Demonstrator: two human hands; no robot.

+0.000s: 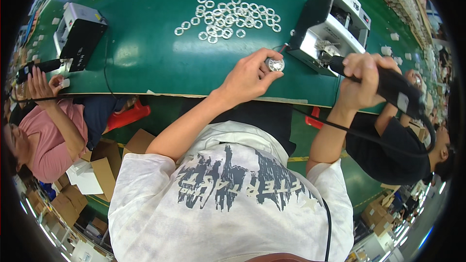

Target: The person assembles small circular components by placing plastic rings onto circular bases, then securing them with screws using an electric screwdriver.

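My left hand [246, 76] is closed on a small round silver-white part [275, 65], pinched between thumb and fingers above the front of the green table. In my right hand [363, 76] is a black electric screwdriver [401, 89], its cable looping down past my forearm. The screwdriver's nose points left, at the front opening of a black and silver box-shaped machine [310, 43], which looks like a screw feeder. Whether its tip touches the machine cannot be made out. Beyond my left hand lies a loose spread of pale metal rings [225, 19].
The green table [145, 43] runs across the view, its near edge in front of me. A second similar machine [83, 34] stands at the left, beside a co-worker in pink [60, 138] holding a black tool. Another person in black [388, 153] sits at the right. Cardboard boxes [104, 165] stand behind.
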